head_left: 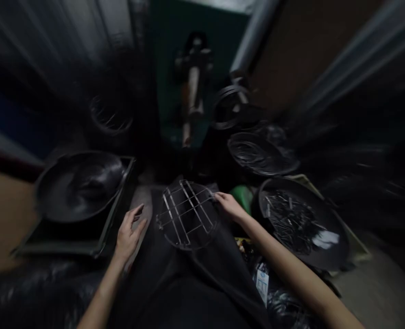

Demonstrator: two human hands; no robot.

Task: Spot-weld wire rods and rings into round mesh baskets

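A round wire rack [188, 211], with straight metal bars crossing inside a ring, is over my lap on dark cloth [216, 278]. My right hand [228, 204] pinches its right upper edge between thumb and fingers. Left of the rack, apart from it, my left hand [131, 233] is held with thumb and fingers spread and nothing between them. A pale, flat surface [143, 201] shows just behind that hand. Much of the picture is dark and smeared by motion.
At the left, a wide dark basin [61, 201] stands on a stand [103, 228]. A round pan [339, 246] of thin metal pieces [288, 214] lies at the right. Behind it are a dish of wire rings [250, 153] and a wire coil [225, 109]. A machine [194, 82] stands ahead.
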